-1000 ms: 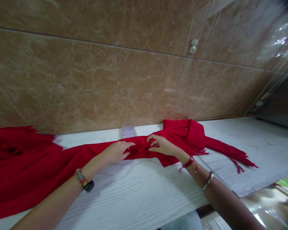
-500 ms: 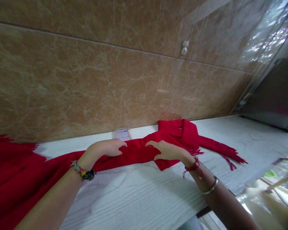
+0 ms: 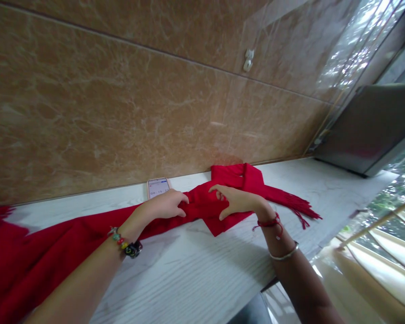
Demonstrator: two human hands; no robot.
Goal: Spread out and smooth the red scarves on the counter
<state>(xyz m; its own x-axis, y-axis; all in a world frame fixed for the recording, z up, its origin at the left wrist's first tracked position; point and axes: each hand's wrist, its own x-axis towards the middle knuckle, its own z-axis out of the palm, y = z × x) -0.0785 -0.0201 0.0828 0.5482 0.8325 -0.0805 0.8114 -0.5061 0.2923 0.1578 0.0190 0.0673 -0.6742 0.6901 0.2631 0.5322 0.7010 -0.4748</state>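
Observation:
A long red fringed scarf (image 3: 70,243) lies across the white wood-grain table (image 3: 195,279), running from the lower left to a folded, tasselled end at the right. My left hand (image 3: 167,204) grips a bunched part of the scarf near its middle, fingers curled into the cloth. Just to the right, my right hand (image 3: 234,201) pinches the scarf between thumb and fingers. Both hands sit close together over the same fold. Beaded bracelets circle my left wrist; a red string and a metal bangle are on my right.
A phone (image 3: 158,186) with a lit screen lies by the brown marble wall (image 3: 121,103), just behind my left hand. A grey box-like appliance (image 3: 367,130) stands at the table's far right end. The table edge runs diagonally at the lower right.
Both hands have drawn closer together and gathered the scarf's middle from a flat press into a grip. The view has swung to the right, so less of the scarf's left end shows.

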